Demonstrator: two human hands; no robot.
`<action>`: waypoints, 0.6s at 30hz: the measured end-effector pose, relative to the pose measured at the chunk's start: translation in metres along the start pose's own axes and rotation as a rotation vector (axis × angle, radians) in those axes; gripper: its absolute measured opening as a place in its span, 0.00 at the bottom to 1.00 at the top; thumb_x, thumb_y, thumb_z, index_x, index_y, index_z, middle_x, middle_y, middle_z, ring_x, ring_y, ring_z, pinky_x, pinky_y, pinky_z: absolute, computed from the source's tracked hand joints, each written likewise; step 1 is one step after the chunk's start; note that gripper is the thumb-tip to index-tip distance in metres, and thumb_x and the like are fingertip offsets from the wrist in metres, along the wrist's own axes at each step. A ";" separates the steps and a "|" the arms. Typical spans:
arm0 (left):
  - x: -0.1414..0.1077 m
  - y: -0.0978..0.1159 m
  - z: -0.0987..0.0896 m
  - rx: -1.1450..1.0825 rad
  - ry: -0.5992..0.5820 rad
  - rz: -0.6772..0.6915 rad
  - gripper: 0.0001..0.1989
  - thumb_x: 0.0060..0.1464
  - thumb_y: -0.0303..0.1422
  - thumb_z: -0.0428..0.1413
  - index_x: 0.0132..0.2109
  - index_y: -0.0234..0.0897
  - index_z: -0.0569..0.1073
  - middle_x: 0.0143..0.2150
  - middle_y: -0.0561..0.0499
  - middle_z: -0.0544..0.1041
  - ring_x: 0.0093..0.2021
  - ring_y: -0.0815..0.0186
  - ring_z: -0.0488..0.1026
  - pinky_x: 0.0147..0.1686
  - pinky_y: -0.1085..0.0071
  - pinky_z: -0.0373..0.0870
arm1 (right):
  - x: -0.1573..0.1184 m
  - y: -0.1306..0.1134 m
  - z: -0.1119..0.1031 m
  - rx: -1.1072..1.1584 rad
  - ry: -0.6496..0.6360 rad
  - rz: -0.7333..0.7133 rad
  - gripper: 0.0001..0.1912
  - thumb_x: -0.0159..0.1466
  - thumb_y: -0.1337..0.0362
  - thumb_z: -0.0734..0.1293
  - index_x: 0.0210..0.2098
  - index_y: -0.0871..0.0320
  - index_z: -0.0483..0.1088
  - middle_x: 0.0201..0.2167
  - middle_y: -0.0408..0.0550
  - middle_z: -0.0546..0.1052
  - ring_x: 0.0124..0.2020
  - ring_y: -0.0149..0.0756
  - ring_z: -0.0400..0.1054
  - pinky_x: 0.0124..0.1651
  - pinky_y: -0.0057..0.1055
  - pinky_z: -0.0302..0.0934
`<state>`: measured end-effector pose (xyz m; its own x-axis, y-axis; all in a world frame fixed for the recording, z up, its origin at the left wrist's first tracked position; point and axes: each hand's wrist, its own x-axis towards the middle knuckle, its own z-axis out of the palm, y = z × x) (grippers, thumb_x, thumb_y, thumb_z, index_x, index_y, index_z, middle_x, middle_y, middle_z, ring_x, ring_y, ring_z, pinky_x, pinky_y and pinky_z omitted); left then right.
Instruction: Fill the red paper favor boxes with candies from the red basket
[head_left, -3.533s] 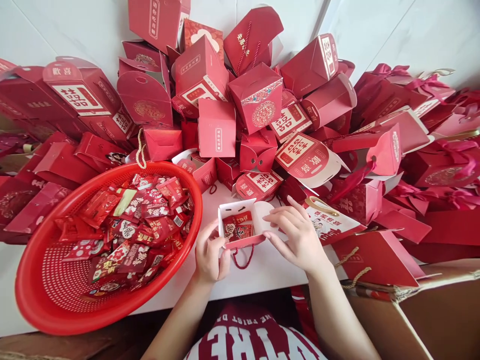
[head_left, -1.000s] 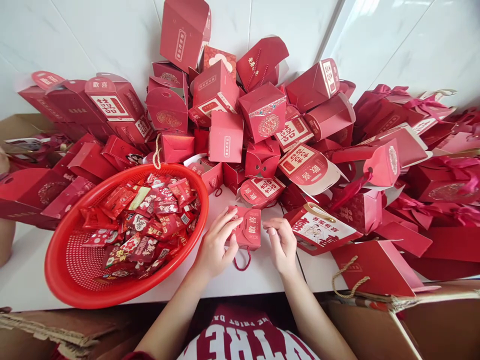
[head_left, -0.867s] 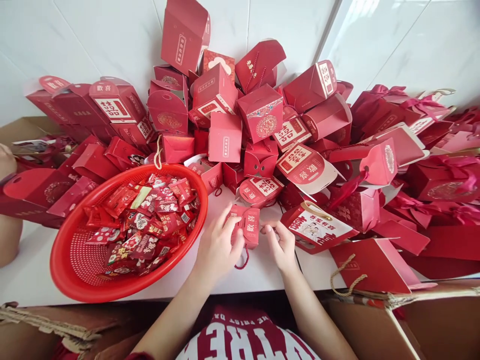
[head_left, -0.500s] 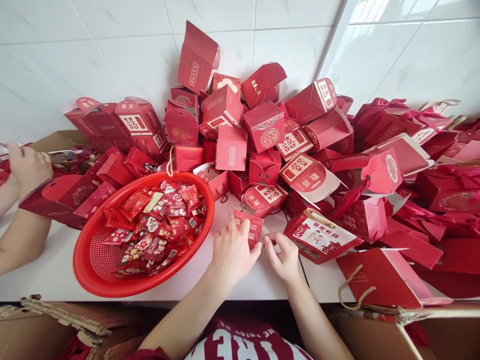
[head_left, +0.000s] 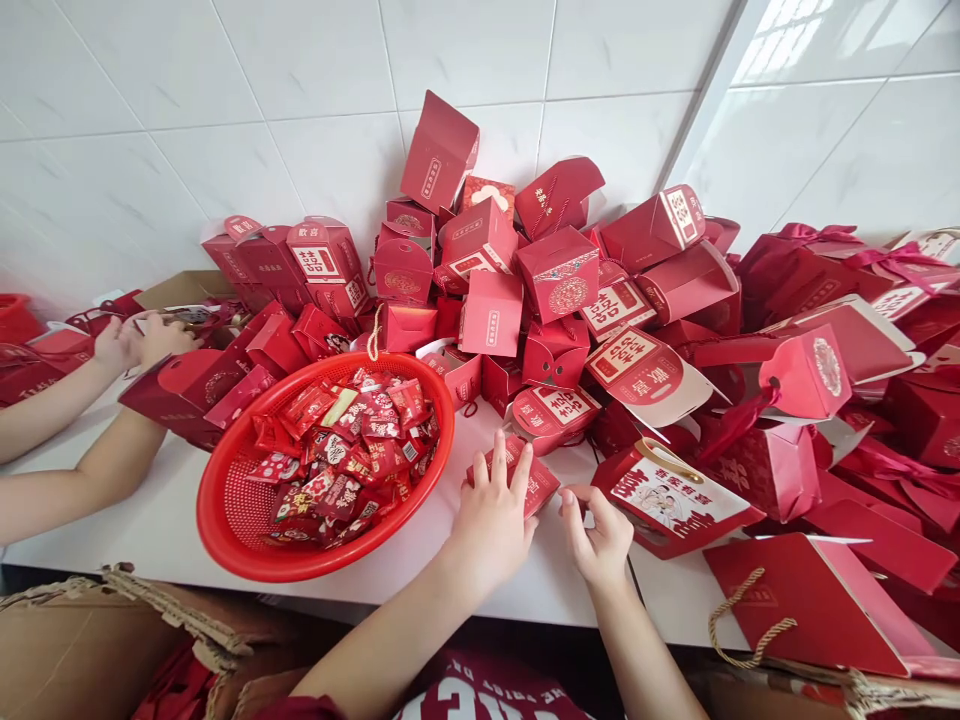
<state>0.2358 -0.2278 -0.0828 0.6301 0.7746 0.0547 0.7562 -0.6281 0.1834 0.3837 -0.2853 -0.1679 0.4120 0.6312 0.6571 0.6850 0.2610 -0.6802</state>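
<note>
A small red box [head_left: 538, 484] lies on the white table at the centre. My left hand [head_left: 495, 505] rests on it, fingers spread over its top and left side. Just right of the box is my right hand [head_left: 596, 530], its thumb and fingers apart with nothing seen between them. To the left of my left hand stands a red plastic basket [head_left: 225, 530] with many red-wrapped packets [head_left: 337, 455] in it.
Red boxes [head_left: 559, 270] are heaped along the tiled wall [head_left: 322, 150] and to the right. At far left another person's hands [head_left: 142, 340] hover near more boxes. Cardboard cartons [head_left: 75, 640] stand below the table's front edge.
The view has shifted, so things appear further right. My left hand's fingers have spread over the box, which now lies tilted flatter. The other person's two hands have come together.
</note>
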 end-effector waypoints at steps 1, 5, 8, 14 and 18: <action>0.001 0.000 -0.001 -0.009 -0.006 0.005 0.42 0.55 0.35 0.60 0.73 0.38 0.54 0.75 0.32 0.48 0.66 0.31 0.61 0.51 0.43 0.73 | 0.000 0.000 0.000 -0.001 0.000 -0.003 0.08 0.69 0.65 0.64 0.33 0.58 0.71 0.22 0.41 0.74 0.19 0.28 0.66 0.27 0.26 0.62; -0.001 -0.003 -0.037 -0.005 -0.068 0.084 0.41 0.57 0.38 0.60 0.72 0.32 0.57 0.71 0.29 0.58 0.67 0.33 0.61 0.54 0.44 0.72 | 0.001 -0.002 0.000 -0.015 0.010 -0.010 0.08 0.70 0.65 0.64 0.34 0.58 0.70 0.22 0.41 0.75 0.20 0.28 0.67 0.27 0.25 0.62; -0.003 -0.011 -0.105 -0.054 -0.081 0.192 0.28 0.66 0.42 0.49 0.69 0.38 0.63 0.60 0.39 0.75 0.54 0.47 0.77 0.48 0.56 0.76 | 0.001 -0.003 -0.002 -0.023 0.007 -0.017 0.09 0.70 0.65 0.63 0.33 0.58 0.70 0.22 0.42 0.75 0.20 0.28 0.67 0.27 0.25 0.62; 0.045 -0.083 -0.248 0.062 0.046 -0.247 0.28 0.66 0.49 0.44 0.59 0.33 0.72 0.52 0.51 0.76 0.55 0.50 0.74 0.56 0.53 0.63 | 0.000 -0.006 -0.002 -0.008 -0.018 -0.050 0.08 0.70 0.65 0.63 0.34 0.57 0.70 0.23 0.42 0.75 0.20 0.29 0.67 0.26 0.26 0.62; 0.100 -0.174 -0.267 0.181 -0.025 -0.344 0.26 0.65 0.44 0.47 0.56 0.26 0.74 0.57 0.46 0.75 0.59 0.53 0.71 0.59 0.58 0.59 | 0.000 -0.007 -0.002 -0.002 -0.027 -0.060 0.08 0.70 0.66 0.63 0.34 0.57 0.70 0.22 0.42 0.75 0.19 0.30 0.67 0.25 0.26 0.62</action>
<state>0.1199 -0.0216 0.1529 0.3362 0.9418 -0.0040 0.9417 -0.3362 0.0104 0.3801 -0.2882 -0.1623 0.3539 0.6337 0.6879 0.7092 0.2977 -0.6391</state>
